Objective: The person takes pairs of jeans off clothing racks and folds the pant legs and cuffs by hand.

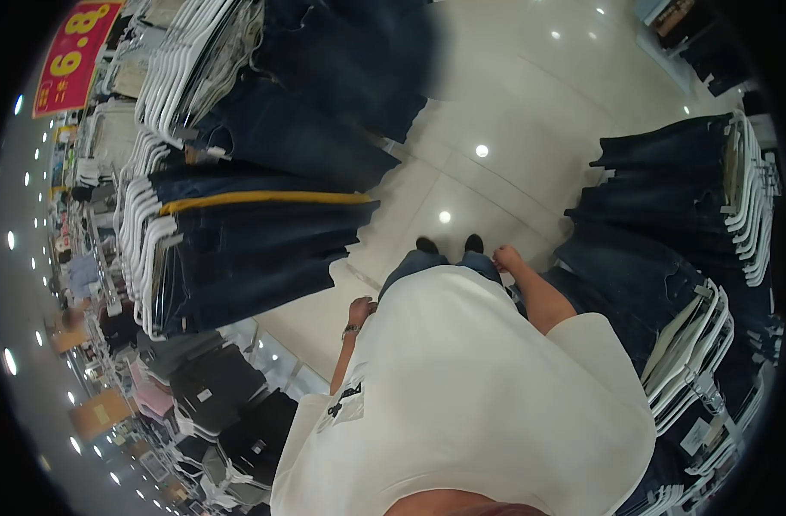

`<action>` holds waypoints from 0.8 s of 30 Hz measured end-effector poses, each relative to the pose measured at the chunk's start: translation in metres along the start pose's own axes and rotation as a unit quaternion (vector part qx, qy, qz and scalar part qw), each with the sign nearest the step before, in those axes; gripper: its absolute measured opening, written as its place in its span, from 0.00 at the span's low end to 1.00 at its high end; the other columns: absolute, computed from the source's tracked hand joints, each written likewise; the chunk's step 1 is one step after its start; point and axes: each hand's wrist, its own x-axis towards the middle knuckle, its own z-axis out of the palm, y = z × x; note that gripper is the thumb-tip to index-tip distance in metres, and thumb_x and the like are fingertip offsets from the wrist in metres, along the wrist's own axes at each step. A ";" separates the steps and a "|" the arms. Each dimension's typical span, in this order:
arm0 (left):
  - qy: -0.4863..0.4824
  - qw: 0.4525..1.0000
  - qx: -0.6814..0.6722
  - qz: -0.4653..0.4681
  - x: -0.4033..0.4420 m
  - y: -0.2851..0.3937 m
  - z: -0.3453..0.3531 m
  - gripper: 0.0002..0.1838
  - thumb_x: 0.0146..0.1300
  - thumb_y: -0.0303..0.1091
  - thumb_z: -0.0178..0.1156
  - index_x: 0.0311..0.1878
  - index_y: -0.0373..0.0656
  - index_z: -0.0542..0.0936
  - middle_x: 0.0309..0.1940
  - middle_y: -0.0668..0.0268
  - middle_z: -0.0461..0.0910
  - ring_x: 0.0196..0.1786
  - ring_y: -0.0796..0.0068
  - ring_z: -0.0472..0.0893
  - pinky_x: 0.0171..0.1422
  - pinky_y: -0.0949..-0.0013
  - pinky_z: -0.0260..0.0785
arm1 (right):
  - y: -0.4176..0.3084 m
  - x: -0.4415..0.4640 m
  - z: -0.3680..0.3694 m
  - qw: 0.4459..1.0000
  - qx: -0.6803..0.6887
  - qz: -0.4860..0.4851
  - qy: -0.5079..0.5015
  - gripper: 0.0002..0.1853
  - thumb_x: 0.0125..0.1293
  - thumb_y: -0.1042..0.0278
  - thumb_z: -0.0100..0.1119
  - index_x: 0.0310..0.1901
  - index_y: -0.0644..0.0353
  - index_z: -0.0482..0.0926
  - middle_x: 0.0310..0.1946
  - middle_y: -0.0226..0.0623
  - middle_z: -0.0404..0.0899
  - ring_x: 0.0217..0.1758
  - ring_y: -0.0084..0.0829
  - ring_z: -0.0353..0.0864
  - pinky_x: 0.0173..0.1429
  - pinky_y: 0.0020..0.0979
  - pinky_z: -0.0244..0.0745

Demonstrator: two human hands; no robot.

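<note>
My left hand (362, 310) hangs low beside my thigh, with a bracelet or watch (351, 329) on the wrist. Its fingers look curled, and I see nothing in them. On the other side, my right hand (506, 258) hangs by the hip with loosely closed fingers and nothing visible inside. Dark blue jeans (264, 279) on white hangers (139, 249) are the nearest goods to the left hand, apart from it. To the right of my right hand hang more dark jeans (621, 258), not touched by it.
A glossy tiled floor (479, 185) runs ahead between the two jeans racks. One garment on the left shows a yellow strip (264, 199). Dark folded-looking clothes (217, 387) hang at lower left. A red price sign (75, 56) stands at upper left.
</note>
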 end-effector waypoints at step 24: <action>0.073 0.837 -0.536 -0.079 0.421 0.107 -0.233 0.11 0.69 0.34 0.61 0.47 0.36 0.78 0.37 0.63 0.81 0.38 0.72 0.79 0.40 0.69 0.72 | -0.168 0.042 -0.029 0.966 -0.098 -0.060 0.232 0.16 0.65 0.61 0.51 0.40 0.66 0.82 0.29 0.45 0.83 0.26 0.36 0.84 0.33 0.36 0.82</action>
